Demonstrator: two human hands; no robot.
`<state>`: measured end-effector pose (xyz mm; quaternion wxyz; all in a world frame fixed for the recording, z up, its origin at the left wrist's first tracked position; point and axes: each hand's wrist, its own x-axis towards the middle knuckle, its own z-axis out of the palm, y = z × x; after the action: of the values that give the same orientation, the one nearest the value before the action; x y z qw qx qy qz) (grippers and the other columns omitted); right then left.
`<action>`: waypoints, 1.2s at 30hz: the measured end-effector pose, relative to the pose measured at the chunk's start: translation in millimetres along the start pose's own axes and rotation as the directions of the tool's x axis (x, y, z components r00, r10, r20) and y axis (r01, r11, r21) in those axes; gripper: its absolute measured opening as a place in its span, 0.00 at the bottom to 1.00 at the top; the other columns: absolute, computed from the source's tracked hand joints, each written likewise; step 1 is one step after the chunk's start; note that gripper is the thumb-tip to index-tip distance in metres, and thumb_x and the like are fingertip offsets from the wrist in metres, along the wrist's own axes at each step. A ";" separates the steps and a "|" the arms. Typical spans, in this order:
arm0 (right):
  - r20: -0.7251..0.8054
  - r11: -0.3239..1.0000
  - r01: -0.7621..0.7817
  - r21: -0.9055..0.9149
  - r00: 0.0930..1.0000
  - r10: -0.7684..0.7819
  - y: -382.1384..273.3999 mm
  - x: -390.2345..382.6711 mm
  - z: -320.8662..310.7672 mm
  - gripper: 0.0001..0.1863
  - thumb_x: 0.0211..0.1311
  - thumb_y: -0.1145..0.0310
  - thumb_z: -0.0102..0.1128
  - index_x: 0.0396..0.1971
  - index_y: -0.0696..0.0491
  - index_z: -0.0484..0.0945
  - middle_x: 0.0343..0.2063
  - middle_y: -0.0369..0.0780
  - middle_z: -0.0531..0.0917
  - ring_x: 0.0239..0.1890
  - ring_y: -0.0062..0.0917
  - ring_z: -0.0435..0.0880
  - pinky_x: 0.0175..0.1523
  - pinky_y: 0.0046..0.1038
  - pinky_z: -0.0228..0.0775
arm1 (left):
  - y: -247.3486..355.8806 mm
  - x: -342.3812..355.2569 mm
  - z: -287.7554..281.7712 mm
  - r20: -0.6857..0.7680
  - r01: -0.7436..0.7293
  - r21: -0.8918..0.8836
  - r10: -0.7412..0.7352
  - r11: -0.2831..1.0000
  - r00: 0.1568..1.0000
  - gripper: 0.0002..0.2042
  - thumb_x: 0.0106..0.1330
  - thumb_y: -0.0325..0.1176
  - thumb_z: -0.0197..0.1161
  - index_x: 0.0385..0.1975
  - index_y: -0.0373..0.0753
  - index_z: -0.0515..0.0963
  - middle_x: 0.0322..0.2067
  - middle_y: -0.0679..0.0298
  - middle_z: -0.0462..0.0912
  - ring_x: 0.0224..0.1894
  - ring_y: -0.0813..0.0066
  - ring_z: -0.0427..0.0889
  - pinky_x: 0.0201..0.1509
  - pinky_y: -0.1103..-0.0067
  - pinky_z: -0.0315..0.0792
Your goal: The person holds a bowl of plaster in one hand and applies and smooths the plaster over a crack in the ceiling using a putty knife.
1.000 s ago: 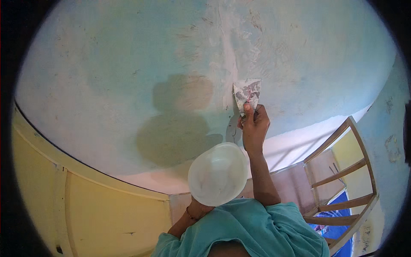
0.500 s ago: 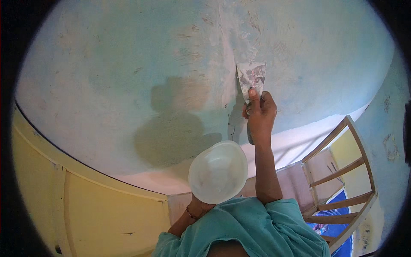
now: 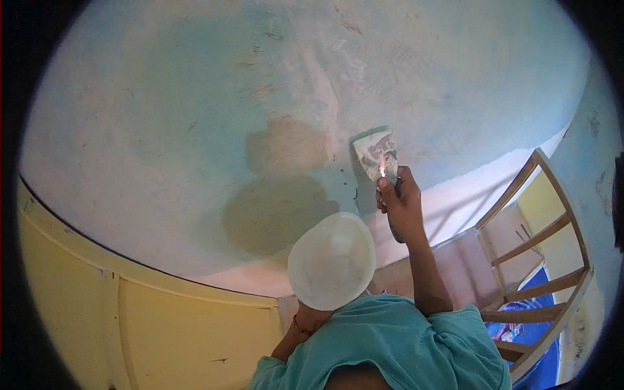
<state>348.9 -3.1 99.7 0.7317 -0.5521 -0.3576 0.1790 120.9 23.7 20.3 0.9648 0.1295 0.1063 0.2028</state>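
Pale blue ceiling (image 3: 162, 130), patched white along a filler streak (image 3: 325, 91). Right hand (image 3: 403, 205) grips a putty knife (image 3: 377, 155), blade flat against the ceiling beside the streak's lower end. Left hand (image 3: 312, 318) holds a white bowl (image 3: 331, 260) from beneath, fingers hidden. Wooden ladder (image 3: 539, 260) crowds right; open ceiling left.

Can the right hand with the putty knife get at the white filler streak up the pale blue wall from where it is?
Probably yes: the right hand holds the putty knife against the pale blue wall, beside the white filler streak, nothing between.
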 end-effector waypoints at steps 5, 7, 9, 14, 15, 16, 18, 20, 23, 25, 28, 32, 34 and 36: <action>-0.085 0.968 0.134 -0.211 0.984 -0.155 32.7 3.8 4.2 0.11 0.62 0.66 0.56 0.32 0.57 0.66 0.14 0.39 0.76 0.15 0.25 0.76 0.23 0.28 0.67 | -8.3 31.1 12.7 -0.012 0.006 0.003 -0.006 1.000 1.000 0.34 0.63 0.55 0.51 0.64 0.43 0.52 0.58 0.50 0.65 0.59 0.54 0.67 0.60 0.63 0.68; -0.081 0.972 0.118 -0.205 0.987 -0.137 34.8 4.4 9.8 0.12 0.64 0.64 0.55 0.32 0.58 0.68 0.17 0.35 0.75 0.17 0.15 0.71 0.22 0.20 0.64 | -5.0 19.0 11.2 -0.016 -0.019 0.006 0.019 1.000 1.000 0.34 0.63 0.55 0.51 0.65 0.43 0.52 0.58 0.50 0.65 0.59 0.54 0.67 0.60 0.63 0.68; -0.087 0.965 0.123 -0.233 0.985 -0.147 39.8 6.6 9.3 0.12 0.63 0.64 0.55 0.32 0.57 0.67 0.16 0.37 0.76 0.17 0.23 0.74 0.23 0.25 0.66 | -3.9 5.8 3.0 -0.012 -0.027 0.000 0.027 1.000 1.000 0.34 0.63 0.55 0.51 0.65 0.43 0.52 0.58 0.50 0.65 0.59 0.54 0.67 0.60 0.63 0.68; -0.066 0.962 0.125 -0.242 0.987 -0.145 36.9 9.2 13.1 0.13 0.62 0.63 0.56 0.32 0.57 0.66 0.14 0.40 0.77 0.16 0.31 0.78 0.25 0.30 0.68 | -3.8 -1.3 0.6 -0.009 -0.058 -0.011 0.058 0.998 0.998 0.34 0.63 0.55 0.51 0.65 0.43 0.52 0.57 0.50 0.65 0.59 0.54 0.67 0.60 0.63 0.68; -0.069 0.959 0.122 -0.257 0.987 -0.145 41.5 9.5 13.4 0.13 0.62 0.64 0.56 0.32 0.57 0.66 0.14 0.40 0.76 0.16 0.30 0.77 0.25 0.30 0.67 | -4.4 11.8 4.7 -0.005 -0.057 -0.015 0.057 0.998 0.998 0.34 0.63 0.55 0.51 0.65 0.43 0.52 0.57 0.50 0.65 0.59 0.54 0.67 0.60 0.63 0.68; -0.074 0.955 0.119 -0.272 0.987 -0.144 44.6 9.5 13.6 0.12 0.61 0.65 0.56 0.32 0.57 0.66 0.14 0.40 0.76 0.16 0.29 0.77 0.24 0.30 0.67 | -5.1 24.3 8.5 -0.001 -0.055 -0.020 0.055 0.998 0.998 0.34 0.63 0.55 0.51 0.65 0.43 0.52 0.57 0.50 0.65 0.59 0.53 0.67 0.60 0.63 0.68; -0.077 0.961 0.130 -0.244 0.985 -0.153 37.3 9.6 15.8 0.12 0.62 0.65 0.56 0.32 0.57 0.67 0.15 0.37 0.75 0.16 0.22 0.73 0.22 0.25 0.65 | -1.3 29.0 10.0 0.001 -0.058 -0.023 0.058 0.998 0.998 0.34 0.63 0.55 0.51 0.65 0.43 0.52 0.57 0.49 0.65 0.59 0.53 0.67 0.60 0.63 0.68; -0.070 0.968 0.143 -0.205 0.985 -0.160 31.4 9.7 22.0 0.11 0.63 0.66 0.56 0.31 0.58 0.68 0.17 0.35 0.74 0.16 0.15 0.70 0.20 0.20 0.63 | 1.4 18.0 8.3 -0.001 -0.074 -0.021 0.074 0.997 0.997 0.34 0.63 0.55 0.51 0.65 0.43 0.52 0.57 0.49 0.65 0.59 0.53 0.67 0.60 0.63 0.68; -0.091 0.981 0.145 -0.131 0.983 -0.158 30.7 11.4 27.3 0.11 0.63 0.66 0.55 0.31 0.58 0.68 0.16 0.35 0.73 0.16 0.14 0.69 0.20 0.20 0.63 | -1.5 -1.4 -6.1 0.003 -0.080 -0.031 0.080 0.996 0.997 0.35 0.63 0.55 0.51 0.65 0.43 0.52 0.57 0.49 0.65 0.59 0.53 0.67 0.60 0.63 0.68; -0.085 0.994 0.084 -0.069 0.992 -0.090 24.8 11.3 32.4 0.11 0.64 0.66 0.55 0.31 0.58 0.68 0.16 0.34 0.73 0.16 0.14 0.69 0.20 0.20 0.63 | 0.9 2.7 -5.9 0.004 -0.087 -0.037 0.087 0.996 0.996 0.35 0.63 0.55 0.51 0.65 0.43 0.52 0.57 0.49 0.65 0.59 0.53 0.67 0.60 0.63 0.68; -0.085 0.997 0.048 -0.062 0.995 -0.053 9.9 9.3 31.7 0.11 0.64 0.66 0.55 0.32 0.58 0.67 0.17 0.35 0.73 0.16 0.14 0.69 0.20 0.20 0.64 | -0.8 -0.4 -7.7 0.023 -0.086 -0.038 0.087 0.996 0.996 0.35 0.63 0.55 0.52 0.65 0.43 0.52 0.57 0.49 0.65 0.59 0.53 0.67 0.60 0.63 0.68; -0.104 1.000 0.028 0.001 0.994 -0.028 8.9 10.6 37.1 0.11 0.64 0.65 0.55 0.33 0.57 0.67 0.19 0.34 0.73 0.17 0.14 0.69 0.20 0.19 0.64 | 2.5 5.0 -6.4 0.038 -0.094 -0.038 0.095 0.995 0.995 0.35 0.63 0.55 0.52 0.65 0.43 0.52 0.57 0.48 0.65 0.59 0.52 0.67 0.60 0.63 0.68; -0.094 0.997 0.030 0.071 0.995 -0.023 12.9 9.6 38.9 0.11 0.64 0.64 0.55 0.33 0.57 0.67 0.20 0.34 0.73 0.18 0.14 0.70 0.20 0.19 0.64 | 4.1 6.0 -5.9 0.045 -0.096 -0.037 0.098 0.995 0.994 0.35 0.63 0.55 0.52 0.65 0.43 0.52 0.57 0.48 0.65 0.59 0.52 0.67 0.60 0.63 0.68; -0.103 0.996 0.034 0.077 0.994 -0.026 6.5 11.1 41.3 0.11 0.64 0.65 0.54 0.33 0.57 0.67 0.21 0.34 0.73 0.18 0.14 0.70 0.20 0.19 0.64 | 5.7 6.6 -5.4 0.052 -0.098 -0.038 0.100 0.994 0.994 0.35 0.63 0.55 0.52 0.65 0.43 0.52 0.57 0.48 0.65 0.59 0.52 0.67 0.59 0.63 0.68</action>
<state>327.5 34.5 102.8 0.7726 -0.5260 -0.3205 0.1535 123.3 32.6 15.9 0.9581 0.1231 0.0704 0.2488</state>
